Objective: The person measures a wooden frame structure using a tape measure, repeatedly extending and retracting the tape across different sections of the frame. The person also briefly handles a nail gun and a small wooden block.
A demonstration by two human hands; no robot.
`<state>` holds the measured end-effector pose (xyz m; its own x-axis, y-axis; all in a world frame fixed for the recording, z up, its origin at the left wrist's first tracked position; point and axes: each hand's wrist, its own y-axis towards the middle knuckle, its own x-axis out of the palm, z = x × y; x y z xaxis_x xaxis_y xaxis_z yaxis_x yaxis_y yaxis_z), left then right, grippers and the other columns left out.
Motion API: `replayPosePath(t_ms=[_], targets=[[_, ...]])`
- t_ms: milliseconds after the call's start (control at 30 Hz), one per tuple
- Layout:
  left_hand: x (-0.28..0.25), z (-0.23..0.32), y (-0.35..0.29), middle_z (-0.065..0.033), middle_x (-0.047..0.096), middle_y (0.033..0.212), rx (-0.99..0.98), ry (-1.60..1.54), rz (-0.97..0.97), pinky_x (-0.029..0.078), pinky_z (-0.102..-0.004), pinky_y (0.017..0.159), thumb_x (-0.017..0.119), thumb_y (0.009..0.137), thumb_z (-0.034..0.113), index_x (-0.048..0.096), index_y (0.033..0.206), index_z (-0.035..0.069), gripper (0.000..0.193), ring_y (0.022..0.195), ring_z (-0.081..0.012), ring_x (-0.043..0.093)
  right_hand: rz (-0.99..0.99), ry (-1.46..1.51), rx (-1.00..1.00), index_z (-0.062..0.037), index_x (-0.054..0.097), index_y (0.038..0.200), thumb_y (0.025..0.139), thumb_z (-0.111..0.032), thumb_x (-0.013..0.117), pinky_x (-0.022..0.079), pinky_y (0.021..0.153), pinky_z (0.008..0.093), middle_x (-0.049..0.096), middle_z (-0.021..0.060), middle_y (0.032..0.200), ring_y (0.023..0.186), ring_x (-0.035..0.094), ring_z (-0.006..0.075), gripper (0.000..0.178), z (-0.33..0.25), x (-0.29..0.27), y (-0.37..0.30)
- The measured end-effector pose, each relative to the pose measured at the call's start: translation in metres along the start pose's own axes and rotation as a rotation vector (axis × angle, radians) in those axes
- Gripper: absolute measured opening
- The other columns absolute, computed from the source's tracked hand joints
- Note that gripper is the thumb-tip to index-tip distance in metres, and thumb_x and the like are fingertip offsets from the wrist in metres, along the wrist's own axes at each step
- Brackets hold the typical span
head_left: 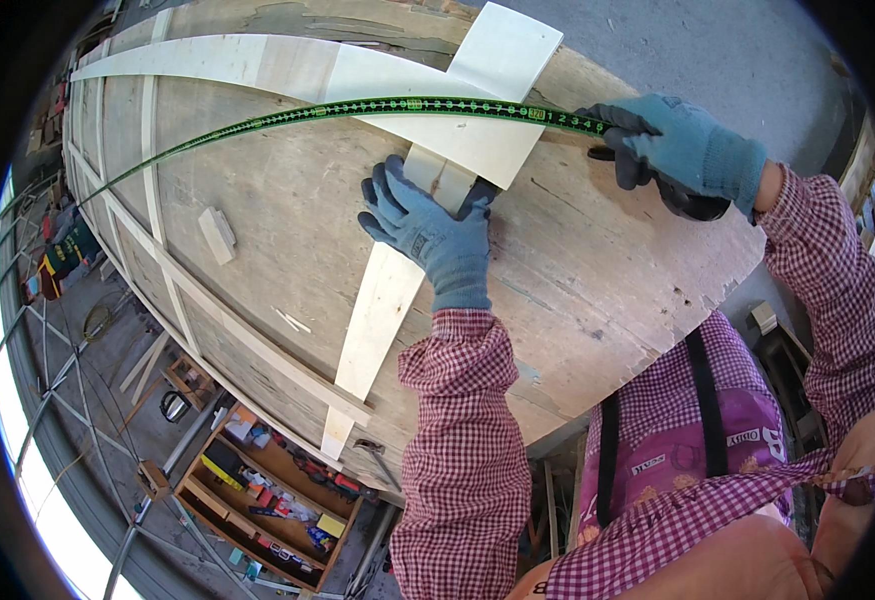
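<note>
My right hand (pixel 677 150), in a blue-grey work glove, is closed around a tape measure with a black case (pixel 695 203). Its black and green blade (pixel 397 106) arcs over the wooden work surface toward the far left; the far tip is too small to make out. Below the blade, my left hand (pixel 425 225), also gloved, lies with fingers spread across a narrow pale wooden board (pixel 382 315). That board runs up to a wide, curved, pale wooden piece (pixel 417 85) with a squared end.
Long battens (pixel 237 345) frame the left side of the large plywood surface (pixel 577 270). A small wood block (pixel 217 235) and slivers lie on it. On the floor at lower left stands an open wooden toolbox (pixel 282 490) of mixed items. A checked apron (pixel 677 440) covers my front.
</note>
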<state>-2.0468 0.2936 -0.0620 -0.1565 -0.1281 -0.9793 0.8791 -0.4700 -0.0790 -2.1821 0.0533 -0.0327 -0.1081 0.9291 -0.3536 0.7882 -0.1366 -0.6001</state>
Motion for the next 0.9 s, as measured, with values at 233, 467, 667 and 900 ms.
replayPosePath(t_ms=[233,467,667,900], targets=[[0.001,0.000,0.001,-0.0167,0.027,0.139,0.009,-0.016,0.003,0.005,-0.0578,0.110,0.076,0.058,0.059,0.022,0.138,0.009,0.109,0.136,-0.0377,0.017,-0.070,0.284,-0.067,0.0017,0.040,0.135,0.093,-0.004,0.038,0.056,0.068,0.0296,0.064,0.0118,0.084,0.072,0.065,0.0175,0.042,0.015,-0.008,-0.008],[0.003,-0.001,0.001,-0.0168,0.029,0.138,0.005,-0.003,0.025,0.007,-0.0576,0.110,0.079,0.057,0.053,0.024,0.137,0.010,0.107,0.134,-0.0377,0.021,-0.045,0.201,-0.070,0.0029,0.043,0.132,0.090,-0.002,0.040,0.056,0.066,0.0295,0.065,0.0131,0.082,0.071,0.065,0.0176,0.042,0.012,-0.007,-0.009],[-0.007,-0.004,-0.005,-0.0162,0.031,0.137,-0.021,-0.012,0.051,0.008,-0.0577,0.110,0.082,0.056,0.047,0.025,0.137,0.010,0.106,0.133,-0.0361,0.024,-0.093,0.231,-0.102,0.0041,0.043,0.131,0.089,0.000,0.039,0.055,0.064,0.0288,0.066,0.0135,0.082,0.070,0.065,0.0176,0.042,0.007,-0.005,-0.006],[0.002,0.006,0.000,-0.0171,0.034,0.135,0.007,-0.064,0.053,0.007,-0.0575,0.110,0.083,0.057,0.043,0.028,0.136,0.008,0.102,0.133,-0.0355,0.025,-0.046,0.290,-0.032,-0.0023,0.054,0.125,0.092,-0.011,0.045,0.053,0.068,0.0290,0.066,0.0103,0.083,0.071,0.063,0.0165,0.035,0.021,-0.007,-0.010]])
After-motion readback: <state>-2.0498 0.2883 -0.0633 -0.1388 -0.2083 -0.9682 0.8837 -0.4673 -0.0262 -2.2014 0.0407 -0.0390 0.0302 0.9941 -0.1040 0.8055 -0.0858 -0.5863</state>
